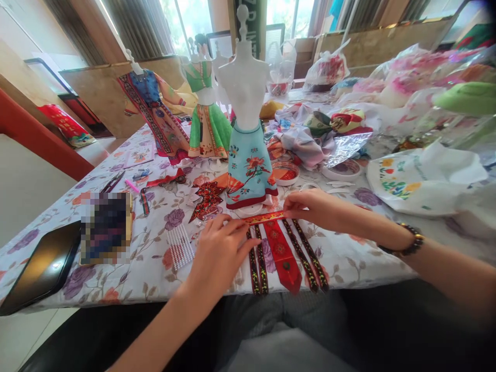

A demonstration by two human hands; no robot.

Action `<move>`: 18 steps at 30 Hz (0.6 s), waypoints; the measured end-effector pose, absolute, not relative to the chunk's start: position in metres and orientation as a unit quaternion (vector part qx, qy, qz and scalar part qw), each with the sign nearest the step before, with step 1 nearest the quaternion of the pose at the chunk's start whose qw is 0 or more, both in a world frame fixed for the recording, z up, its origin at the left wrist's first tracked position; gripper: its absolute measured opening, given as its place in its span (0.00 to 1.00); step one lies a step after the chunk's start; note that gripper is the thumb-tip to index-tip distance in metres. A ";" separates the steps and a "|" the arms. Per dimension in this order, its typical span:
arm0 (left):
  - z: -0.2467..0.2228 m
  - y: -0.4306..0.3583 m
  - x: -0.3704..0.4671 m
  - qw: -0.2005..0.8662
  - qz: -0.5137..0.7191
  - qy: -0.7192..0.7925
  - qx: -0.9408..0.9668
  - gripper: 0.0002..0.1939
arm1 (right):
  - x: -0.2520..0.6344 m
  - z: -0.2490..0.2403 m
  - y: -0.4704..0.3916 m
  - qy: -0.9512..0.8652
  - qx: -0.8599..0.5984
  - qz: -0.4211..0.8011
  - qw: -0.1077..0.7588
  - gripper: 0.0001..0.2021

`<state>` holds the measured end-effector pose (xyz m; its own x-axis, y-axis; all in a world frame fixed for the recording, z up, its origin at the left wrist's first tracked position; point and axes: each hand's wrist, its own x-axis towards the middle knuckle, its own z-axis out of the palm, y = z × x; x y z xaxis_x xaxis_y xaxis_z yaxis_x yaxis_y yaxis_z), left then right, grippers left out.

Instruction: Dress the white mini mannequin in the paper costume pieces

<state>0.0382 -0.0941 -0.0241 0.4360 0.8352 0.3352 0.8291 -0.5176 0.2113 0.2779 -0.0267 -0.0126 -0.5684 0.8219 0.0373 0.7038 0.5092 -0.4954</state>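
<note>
White cloth printed with purple roses and trailing leaves covered the surface (372, 248) before you. Past it, bright windows (188, 23) stood between grey curtains (143, 26), with a low tan partition (112, 95) beneath. A white mannequin (242, 82) stood closest to you, bare above a light blue skirt (251, 165) with red flowers and a dark red hem; a green outfit (211, 132) and a long patterned robe (170, 129) stood on forms to its left. Plastic bags (327, 70) and bundled cloth (298, 142) crowded the right and back. On your left lay a sheet of beads (180, 248) and, further out, a black tray-like slab (42, 268).

The belt (284, 253) lay at the near edge, just in front of the mannequin. Its red band (267, 217) carried gold patterning; below hung a broad red panel (277, 238) with a pointed end, flanked by two dark, yellow-green patterned strips (304, 250) on each side.

Your right hand (310, 206) had its grip closed, thumb and fingers pinching the band's right end. Your left hand (222, 245) rested fingertips at the other end, its grip partly open, thumb standing apart above the strips.
</note>
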 end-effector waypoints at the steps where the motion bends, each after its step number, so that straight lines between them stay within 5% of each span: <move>1: -0.026 -0.099 0.042 -0.006 0.203 0.500 0.842 0.14 | 0.278 -0.013 -0.026 -0.858 -0.441 0.224 0.136 0.08; 18: -0.041 -0.087 0.055 0.043 0.276 0.556 0.783 0.08 | 0.276 -0.006 -0.013 -0.876 -0.442 0.191 0.039 0.15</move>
<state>0.0550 -0.0866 -0.0406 0.2296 0.8943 0.3840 0.8465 -0.3782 0.3746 0.2758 -0.0134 -0.0060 -0.6060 0.7892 -0.0996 0.7592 0.5363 -0.3688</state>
